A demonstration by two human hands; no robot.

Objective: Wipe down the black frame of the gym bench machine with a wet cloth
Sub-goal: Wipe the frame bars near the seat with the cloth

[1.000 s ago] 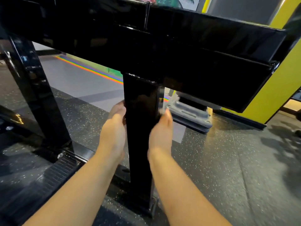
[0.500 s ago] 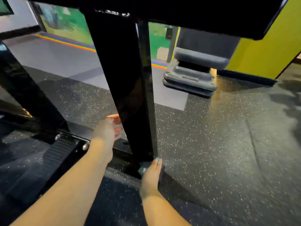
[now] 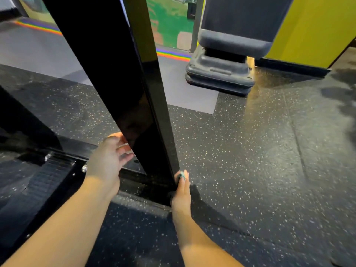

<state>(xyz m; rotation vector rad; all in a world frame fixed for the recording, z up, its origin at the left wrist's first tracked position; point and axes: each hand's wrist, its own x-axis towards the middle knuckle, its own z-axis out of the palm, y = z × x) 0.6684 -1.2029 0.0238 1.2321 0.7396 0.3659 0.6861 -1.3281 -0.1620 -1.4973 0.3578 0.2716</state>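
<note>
The machine's glossy black upright post (image 3: 123,89) runs from the top of the view down to a black base rail (image 3: 134,182) on the floor. My right hand (image 3: 181,193) lies with straight fingers against the post's bottom right edge and presses a small teal cloth (image 3: 181,176) onto it; only a bit of cloth shows past the fingertips. My left hand (image 3: 108,160) is at the post's left side just above the rail, with its fingers relaxed and their tips at the post's surface, holding nothing.
Black speckled rubber floor (image 3: 250,160) stretches to the right. A ribbed black footplate (image 3: 48,176) lies at lower left and another black frame leg (image 3: 21,120) stands at far left. A grey stacked pad (image 3: 221,74) sits behind, by a yellow wall (image 3: 312,29).
Both hands have slid down the post from mid-height to its foot. The right hand took the cloth down the right edge, and the view has tilted down and closer.
</note>
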